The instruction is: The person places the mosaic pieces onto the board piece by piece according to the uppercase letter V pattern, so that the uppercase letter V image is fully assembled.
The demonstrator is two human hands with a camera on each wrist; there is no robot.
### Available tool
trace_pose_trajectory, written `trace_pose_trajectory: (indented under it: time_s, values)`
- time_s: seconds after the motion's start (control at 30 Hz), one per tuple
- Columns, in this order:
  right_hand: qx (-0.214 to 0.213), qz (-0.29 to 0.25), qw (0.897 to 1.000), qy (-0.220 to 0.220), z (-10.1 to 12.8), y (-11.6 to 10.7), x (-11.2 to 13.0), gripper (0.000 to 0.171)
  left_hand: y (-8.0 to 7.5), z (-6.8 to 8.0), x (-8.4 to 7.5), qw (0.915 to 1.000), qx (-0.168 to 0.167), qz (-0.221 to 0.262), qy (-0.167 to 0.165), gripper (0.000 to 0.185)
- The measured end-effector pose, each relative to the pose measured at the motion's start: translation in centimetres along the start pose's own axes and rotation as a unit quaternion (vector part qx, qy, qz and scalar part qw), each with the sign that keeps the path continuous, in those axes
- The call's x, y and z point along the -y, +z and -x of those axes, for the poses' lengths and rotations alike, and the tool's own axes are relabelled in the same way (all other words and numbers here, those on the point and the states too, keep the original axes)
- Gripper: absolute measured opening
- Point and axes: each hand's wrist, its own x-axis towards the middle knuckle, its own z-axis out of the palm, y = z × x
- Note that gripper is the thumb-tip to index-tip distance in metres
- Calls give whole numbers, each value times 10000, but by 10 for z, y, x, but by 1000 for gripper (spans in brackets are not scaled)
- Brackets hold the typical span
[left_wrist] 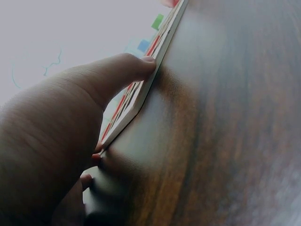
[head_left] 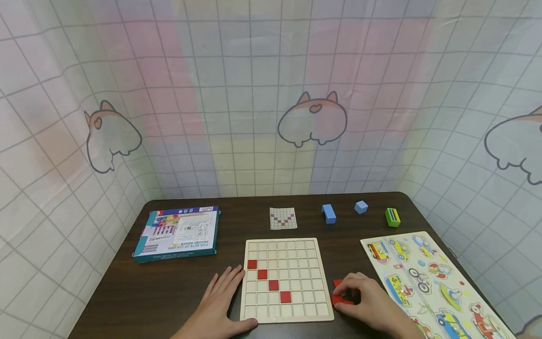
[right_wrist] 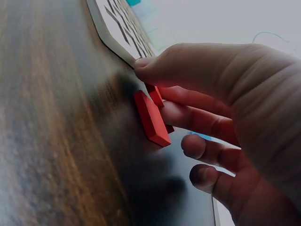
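A cream wooden grid board [head_left: 296, 272] lies on the table, with red square tiles [head_left: 274, 285] in several cells stepping down to the right. My left hand [head_left: 220, 301] spreads at its left side, fingertips by the edge and thumb on the near left corner. In the left wrist view the thumb [left_wrist: 136, 68] presses on the board's rim. Beside the board's lower right edge, my right hand [head_left: 364, 299] curls over loose red tiles [head_left: 337, 299]. The right wrist view shows thumb and forefinger pinching at a small red tile [right_wrist: 155, 95], beside another red tile [right_wrist: 151, 120].
A small pattern card [head_left: 283, 219] lies behind the board. Blue blocks [head_left: 329, 213] and a green striped block [head_left: 392, 217] stand at the back right. A flat box [head_left: 178, 234] lies at left, a picture puzzle board [head_left: 436, 282] at right. Patterned cloth [head_left: 254, 94] surrounds the table.
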Motion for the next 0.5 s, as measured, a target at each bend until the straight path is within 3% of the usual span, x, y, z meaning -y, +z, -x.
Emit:
trace_pose_trajectory:
  time_s: [0.5]
  values:
    - [-138, 301, 9993, 181, -11, -14, 6, 21, 1, 1, 1, 10000, -14, -26, 93, 133]
